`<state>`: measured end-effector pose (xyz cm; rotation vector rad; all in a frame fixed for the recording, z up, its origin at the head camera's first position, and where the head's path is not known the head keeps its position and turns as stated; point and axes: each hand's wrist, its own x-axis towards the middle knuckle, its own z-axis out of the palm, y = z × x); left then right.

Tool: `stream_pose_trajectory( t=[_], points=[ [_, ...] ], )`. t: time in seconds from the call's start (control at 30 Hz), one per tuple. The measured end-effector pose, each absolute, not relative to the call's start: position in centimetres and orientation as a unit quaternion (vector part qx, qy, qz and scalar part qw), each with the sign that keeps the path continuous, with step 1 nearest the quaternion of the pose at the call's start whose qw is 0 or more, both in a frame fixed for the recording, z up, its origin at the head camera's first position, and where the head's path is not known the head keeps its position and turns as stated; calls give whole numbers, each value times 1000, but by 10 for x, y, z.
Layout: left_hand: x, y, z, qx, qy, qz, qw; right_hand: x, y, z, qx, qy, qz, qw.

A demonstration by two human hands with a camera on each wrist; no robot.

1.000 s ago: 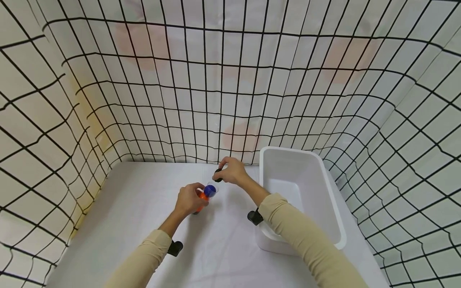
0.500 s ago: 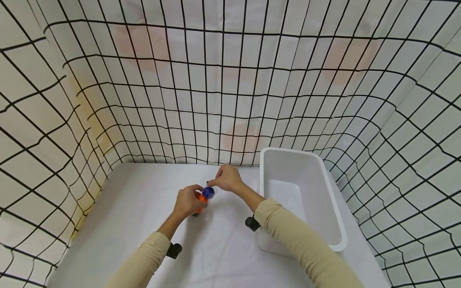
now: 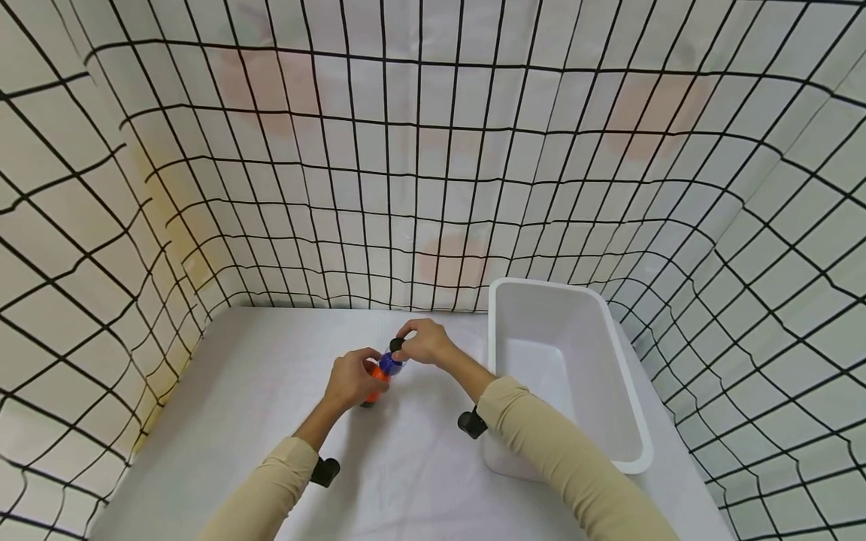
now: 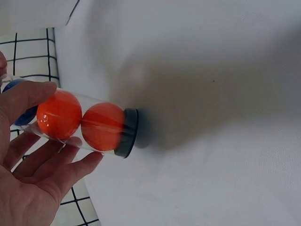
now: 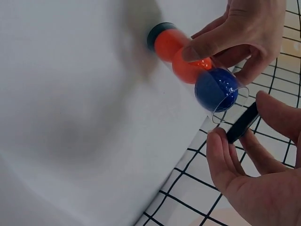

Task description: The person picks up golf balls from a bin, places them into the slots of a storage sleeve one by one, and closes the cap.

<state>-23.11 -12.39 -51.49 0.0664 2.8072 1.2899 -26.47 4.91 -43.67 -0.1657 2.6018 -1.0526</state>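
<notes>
My left hand (image 3: 350, 378) grips a clear plastic tube (image 4: 91, 101) around its side, thumb on one side and fingers on the other. Inside sit two orange balls (image 4: 103, 126) and, nearest the open end, a blue ball (image 5: 216, 89). A black cap (image 4: 129, 133) closes the tube's lower end. In my right hand (image 3: 428, 342) a second black cap (image 5: 243, 123) is pinched between thumb and fingers. That cap is right at the tube's open rim, slightly tilted; whether it touches the rim I cannot tell.
A white plastic bin (image 3: 497, 361) stands to the right, beneath my right forearm. Black grid netting (image 3: 446, 180) rises behind and along both sides of the white-covered table (image 3: 271, 361).
My right hand has come down and left with the black cap, from above the tube to its open end. My left hand and the tube have barely moved.
</notes>
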Motion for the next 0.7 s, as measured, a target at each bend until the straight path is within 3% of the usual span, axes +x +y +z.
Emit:
stream_pose_trajectory(
  t=[0.7],
  points=[
    [-231,-126,-517,15,913,406,39,-266,53,-448,-93,918,-351,157]
  ],
)
